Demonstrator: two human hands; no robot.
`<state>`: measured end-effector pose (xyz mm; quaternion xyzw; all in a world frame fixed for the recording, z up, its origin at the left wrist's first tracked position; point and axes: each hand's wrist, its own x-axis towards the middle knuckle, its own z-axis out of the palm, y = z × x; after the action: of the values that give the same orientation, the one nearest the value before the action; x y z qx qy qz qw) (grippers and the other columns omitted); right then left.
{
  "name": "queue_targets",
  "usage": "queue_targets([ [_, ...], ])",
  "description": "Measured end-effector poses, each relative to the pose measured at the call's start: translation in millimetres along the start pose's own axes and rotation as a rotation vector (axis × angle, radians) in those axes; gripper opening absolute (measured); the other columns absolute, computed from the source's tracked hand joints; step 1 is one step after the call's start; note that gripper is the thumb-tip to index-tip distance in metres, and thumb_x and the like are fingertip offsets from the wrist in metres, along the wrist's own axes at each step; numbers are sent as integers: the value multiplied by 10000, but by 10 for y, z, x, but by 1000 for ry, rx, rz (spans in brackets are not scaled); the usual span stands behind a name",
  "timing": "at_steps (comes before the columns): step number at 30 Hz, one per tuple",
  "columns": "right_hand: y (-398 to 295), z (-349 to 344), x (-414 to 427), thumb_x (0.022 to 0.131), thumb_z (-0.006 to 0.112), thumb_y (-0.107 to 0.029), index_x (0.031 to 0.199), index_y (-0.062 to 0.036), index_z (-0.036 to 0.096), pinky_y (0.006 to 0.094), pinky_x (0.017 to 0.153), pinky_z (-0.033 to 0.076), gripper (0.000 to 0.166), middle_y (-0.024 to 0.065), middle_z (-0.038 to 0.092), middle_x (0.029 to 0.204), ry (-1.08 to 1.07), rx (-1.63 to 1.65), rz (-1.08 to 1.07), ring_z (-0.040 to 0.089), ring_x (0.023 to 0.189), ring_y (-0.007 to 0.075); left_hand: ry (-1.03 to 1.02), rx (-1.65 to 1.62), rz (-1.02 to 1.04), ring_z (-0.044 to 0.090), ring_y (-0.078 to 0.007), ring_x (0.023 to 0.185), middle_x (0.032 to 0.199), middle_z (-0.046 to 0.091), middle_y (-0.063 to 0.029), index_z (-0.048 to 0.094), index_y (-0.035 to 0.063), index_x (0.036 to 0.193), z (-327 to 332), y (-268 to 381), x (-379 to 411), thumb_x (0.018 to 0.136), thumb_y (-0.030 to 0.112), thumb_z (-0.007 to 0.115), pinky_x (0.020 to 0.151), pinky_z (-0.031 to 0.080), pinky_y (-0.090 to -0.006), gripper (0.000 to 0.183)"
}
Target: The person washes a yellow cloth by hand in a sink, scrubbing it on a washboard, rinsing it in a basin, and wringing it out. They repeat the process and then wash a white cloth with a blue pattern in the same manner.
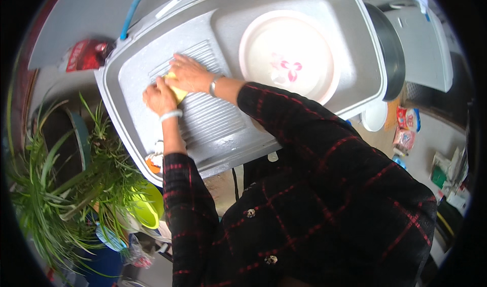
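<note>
Both hands press on a yellow cloth [180,94] on the ribbed washboard [213,116] of a grey laundry sink [133,119]. My left hand [159,97], wearing a pale bracelet, grips the cloth's left edge. Across its upper part lies my right hand [189,74], a silver bangle at the wrist; its fingers reach past the cloth, and whether they grip it is hidden. To the right, in the sink's deep part, stands a white basin [247,55] with a pink flower pattern. An orange and white item [154,163] lies in the near left corner, partly behind my left forearm.
A blue hose [134,11] crosses the sink's far left rim, near a red packet [85,55]. Leafy green plants [49,173] and a yellow-green container [148,205] stand at the left. Beyond the sink's right rim are a dark round basin [390,51] and stacked white bowls [374,116].
</note>
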<state>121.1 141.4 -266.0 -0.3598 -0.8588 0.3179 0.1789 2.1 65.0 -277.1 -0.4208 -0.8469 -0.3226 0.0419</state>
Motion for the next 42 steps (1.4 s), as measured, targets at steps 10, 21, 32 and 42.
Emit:
queue_targets([
  [10,913,-1288,-1478,750,684,-113,953,2,602,270,717,499,248,77,630,881,397,820,465,596,809,138,-587,-529,16,571,-183,708,787,617,-122,596,-14,932,-219,1635,-480,771,266,773,685,487,-313,368],
  [21,2284,-1285,-2363,788,630,-283,969,47,586,427,780,507,379,243,645,950,60,-79,847,636,883,362,-954,-366,-23,612,-258,796,914,644,-155,569,-17,1130,1142,2009,-1280,834,240,647,729,493,-357,399],
  [32,1864,-1413,-2025,741,600,-103,1114,-35,579,368,827,493,380,182,632,1046,246,503,525,620,960,251,-1224,-1350,-1136,534,-295,1122,1250,553,-140,466,57,1336,1453,2217,-1545,911,634,367,943,428,-432,723],
  [42,1819,-1531,-1859,808,584,-334,832,0,607,394,630,516,336,197,635,811,315,-290,298,627,728,305,-1065,-1287,-725,580,-237,1063,1147,597,-104,529,80,1227,1506,2321,-1741,915,425,557,869,499,-380,466],
])
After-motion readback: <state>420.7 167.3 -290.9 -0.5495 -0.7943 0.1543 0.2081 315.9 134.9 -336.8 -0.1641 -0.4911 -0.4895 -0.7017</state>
